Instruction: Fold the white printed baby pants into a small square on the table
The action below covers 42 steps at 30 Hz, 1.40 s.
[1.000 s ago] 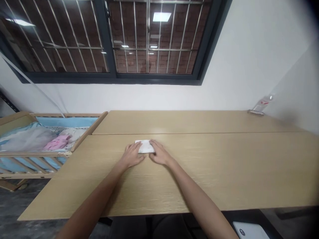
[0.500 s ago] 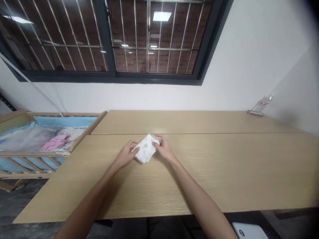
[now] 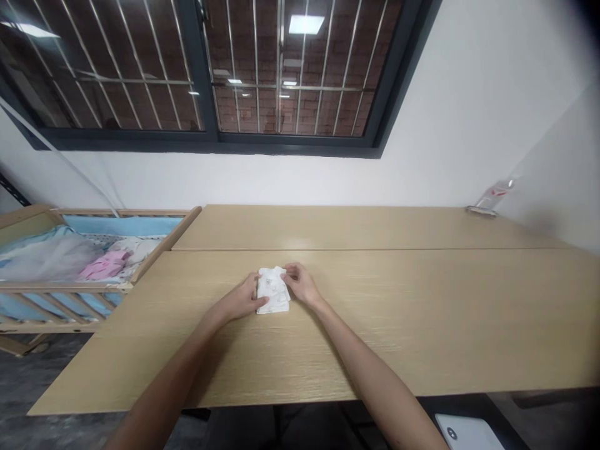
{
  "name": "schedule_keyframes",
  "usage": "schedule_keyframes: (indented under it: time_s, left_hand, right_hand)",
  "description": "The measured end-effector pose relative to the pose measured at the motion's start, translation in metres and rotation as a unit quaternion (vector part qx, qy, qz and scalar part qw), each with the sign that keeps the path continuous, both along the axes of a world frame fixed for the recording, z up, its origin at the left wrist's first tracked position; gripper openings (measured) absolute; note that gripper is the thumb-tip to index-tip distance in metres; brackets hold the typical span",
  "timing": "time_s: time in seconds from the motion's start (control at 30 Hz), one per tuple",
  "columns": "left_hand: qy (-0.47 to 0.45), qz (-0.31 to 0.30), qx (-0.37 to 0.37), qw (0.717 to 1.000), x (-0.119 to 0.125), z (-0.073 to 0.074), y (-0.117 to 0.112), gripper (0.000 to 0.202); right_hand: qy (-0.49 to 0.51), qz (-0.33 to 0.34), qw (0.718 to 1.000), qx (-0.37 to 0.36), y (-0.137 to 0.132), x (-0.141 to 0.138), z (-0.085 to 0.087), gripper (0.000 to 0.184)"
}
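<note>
A small folded white cloth with a faint print lies on the light wooden table, near its middle. My left hand grips the cloth's left edge, fingers curled round it. My right hand pinches the cloth's upper right corner. Both forearms reach in from the bottom of the head view.
A wooden baby cot with blue lining, a pink garment and pale bedding stands left of the table. A clear stand sits at the table's far right corner by the wall. A white device lies below the table's near edge.
The cloth lay flat under both hands, was lifted and turned between them, and now rests on the table again, folded narrower, a little nearer to me.
</note>
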<state>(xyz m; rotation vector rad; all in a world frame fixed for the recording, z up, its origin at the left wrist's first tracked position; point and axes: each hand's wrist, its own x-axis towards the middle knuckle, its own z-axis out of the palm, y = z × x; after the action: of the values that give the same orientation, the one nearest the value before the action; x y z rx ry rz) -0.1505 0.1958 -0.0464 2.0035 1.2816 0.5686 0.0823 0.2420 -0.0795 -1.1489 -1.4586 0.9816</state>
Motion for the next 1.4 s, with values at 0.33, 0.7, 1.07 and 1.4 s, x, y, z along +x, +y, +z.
schedule_keyframes:
  time_s: [0.33,0.7,1.07,1.4]
  left_hand:
    - [0.162,0.099,0.108,0.976,0.006,0.021,-0.019,0.051]
    - [0.177,0.158,0.312,0.92,0.091,-0.03,-0.121,0.066]
    - [0.196,0.163,0.285,0.924,0.088,-0.034,-0.12,0.057]
    - [0.191,0.171,0.308,0.916,0.089,-0.036,-0.119,0.058]
  right_hand:
    - [-0.046,0.004,0.996,0.071,-0.009,-0.001,0.015,0.027]
    - [-0.265,0.311,0.887,0.217,-0.073,-0.026,0.068,0.05]
    - [-0.333,0.314,0.872,0.172,-0.04,-0.012,0.043,0.046]
    - [-0.356,0.232,0.887,0.179,0.013,0.003,0.022,0.056]
